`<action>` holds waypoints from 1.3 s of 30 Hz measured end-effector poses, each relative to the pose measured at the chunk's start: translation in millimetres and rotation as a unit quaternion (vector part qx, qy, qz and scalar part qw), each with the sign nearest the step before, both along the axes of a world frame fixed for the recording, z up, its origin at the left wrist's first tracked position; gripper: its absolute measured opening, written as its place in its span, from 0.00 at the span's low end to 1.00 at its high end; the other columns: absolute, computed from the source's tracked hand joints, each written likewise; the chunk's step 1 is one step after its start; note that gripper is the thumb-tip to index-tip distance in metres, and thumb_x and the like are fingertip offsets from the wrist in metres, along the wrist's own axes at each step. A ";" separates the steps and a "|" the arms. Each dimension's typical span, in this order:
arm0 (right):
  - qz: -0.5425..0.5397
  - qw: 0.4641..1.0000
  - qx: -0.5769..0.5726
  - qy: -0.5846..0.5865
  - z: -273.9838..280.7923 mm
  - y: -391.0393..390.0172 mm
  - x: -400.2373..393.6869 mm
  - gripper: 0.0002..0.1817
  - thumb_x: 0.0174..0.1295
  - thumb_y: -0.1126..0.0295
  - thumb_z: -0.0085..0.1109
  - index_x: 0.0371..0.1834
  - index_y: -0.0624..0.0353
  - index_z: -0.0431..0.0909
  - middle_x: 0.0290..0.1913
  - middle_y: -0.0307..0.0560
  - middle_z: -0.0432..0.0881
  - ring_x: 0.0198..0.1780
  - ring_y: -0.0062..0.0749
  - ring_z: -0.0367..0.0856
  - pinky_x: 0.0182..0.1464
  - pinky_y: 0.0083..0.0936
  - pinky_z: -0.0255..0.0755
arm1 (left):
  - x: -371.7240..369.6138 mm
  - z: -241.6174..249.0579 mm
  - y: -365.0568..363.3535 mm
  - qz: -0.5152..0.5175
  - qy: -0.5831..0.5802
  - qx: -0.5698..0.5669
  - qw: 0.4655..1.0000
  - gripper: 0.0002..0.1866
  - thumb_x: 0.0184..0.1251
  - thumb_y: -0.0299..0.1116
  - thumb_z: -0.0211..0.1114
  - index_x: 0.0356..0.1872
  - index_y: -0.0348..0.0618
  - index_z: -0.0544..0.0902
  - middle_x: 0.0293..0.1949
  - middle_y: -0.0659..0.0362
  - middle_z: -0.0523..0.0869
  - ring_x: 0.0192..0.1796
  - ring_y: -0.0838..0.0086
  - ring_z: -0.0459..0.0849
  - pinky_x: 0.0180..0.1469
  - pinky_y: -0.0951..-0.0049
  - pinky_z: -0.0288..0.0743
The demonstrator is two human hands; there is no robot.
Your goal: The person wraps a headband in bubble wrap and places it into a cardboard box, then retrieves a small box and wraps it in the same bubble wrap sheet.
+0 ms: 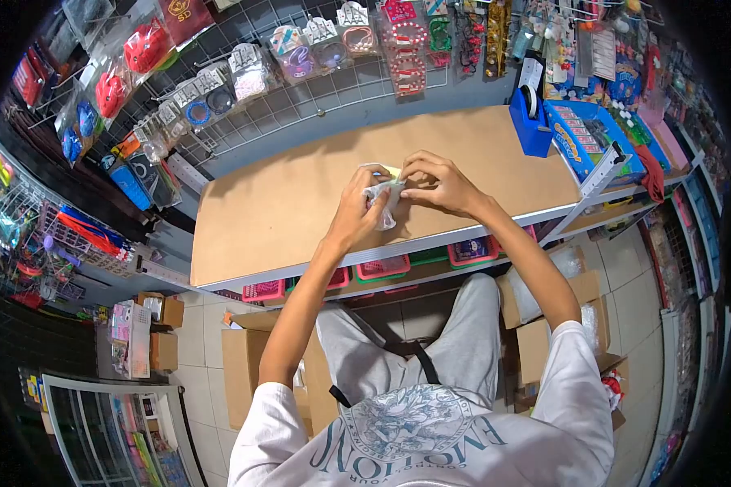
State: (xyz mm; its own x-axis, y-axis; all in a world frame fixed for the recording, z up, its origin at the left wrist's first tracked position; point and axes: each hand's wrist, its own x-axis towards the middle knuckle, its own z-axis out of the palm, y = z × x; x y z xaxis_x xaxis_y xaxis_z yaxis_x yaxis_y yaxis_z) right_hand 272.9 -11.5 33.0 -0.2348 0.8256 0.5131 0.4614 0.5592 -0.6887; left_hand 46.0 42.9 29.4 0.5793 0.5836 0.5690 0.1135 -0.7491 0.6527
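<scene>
Over the brown tabletop (260, 213), both hands meet at a small crumpled translucent plastic packet (388, 213). A bit of yellow-green shows at its top end; the contents are too small to make out. My left hand (356, 207) is closed around the packet from the left, its fingers wrapped over the upper side. From the right, my right hand (439, 185) pinches at the packet's upper edge with thumb and fingertips. The lower part of the packet hangs below the fingers, close above the table surface.
A blue tape dispenser (533, 122) and a blue display box (581, 146) stand at the table's right end. Bagged hair accessories hang on the wire grid (333, 101) behind. Pink baskets (384, 268) sit beneath the tabletop; open cardboard boxes (248, 357) flank my legs.
</scene>
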 end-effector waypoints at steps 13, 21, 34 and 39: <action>-0.057 0.993 0.086 -0.049 0.0 -4.3 -8.5 0.12 0.59 0.66 0.75 0.43 0.58 0.87 0.50 0.46 0.81 0.51 0.40 0.83 0.53 0.32 0.79 | 2.1 -10.0 5.5 0.005 -0.043 -0.034 0.998 0.09 0.76 0.30 0.63 0.45 0.32 0.78 0.50 0.49 0.85 0.45 0.62 0.85 0.48 0.65 0.77; -0.014 0.996 0.080 -0.034 -4.1 -32.4 -44.5 0.24 0.55 0.65 0.80 0.52 0.59 0.80 0.53 0.48 0.79 0.54 0.42 0.82 0.56 0.35 0.78 | 2.5 -9.1 5.1 0.014 -0.040 -0.055 0.998 0.08 0.75 0.30 0.63 0.43 0.33 0.78 0.49 0.50 0.86 0.43 0.65 0.85 0.46 0.67 0.78; 0.020 0.996 -0.061 0.060 -18.8 -16.4 -39.9 0.16 0.59 0.66 0.75 0.47 0.60 0.83 0.37 0.47 0.89 0.38 0.32 0.89 0.44 0.31 0.82 | 2.6 -8.2 5.1 -0.008 -0.059 -0.117 0.991 0.07 0.77 0.26 0.62 0.44 0.34 0.73 0.56 0.47 0.86 0.51 0.68 0.87 0.51 0.69 0.80; -0.035 0.994 0.033 -0.101 -7.4 -14.9 -30.3 0.25 0.57 0.57 0.76 0.56 0.53 0.81 0.51 0.48 0.85 0.56 0.42 0.84 0.60 0.40 0.77 | 2.1 -10.6 8.3 -0.022 -0.063 -0.100 0.993 0.08 0.78 0.25 0.61 0.46 0.35 0.71 0.58 0.43 0.84 0.58 0.60 0.86 0.58 0.64 0.79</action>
State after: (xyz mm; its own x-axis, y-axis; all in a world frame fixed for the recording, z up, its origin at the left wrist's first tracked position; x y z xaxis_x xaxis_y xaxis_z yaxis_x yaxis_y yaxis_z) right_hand 242.6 -26.4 25.6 -0.2815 0.8094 0.5154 0.6251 0.5622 -0.5415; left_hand 48.2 51.2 18.9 0.5390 0.6671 0.5144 -0.0090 -0.6061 0.7954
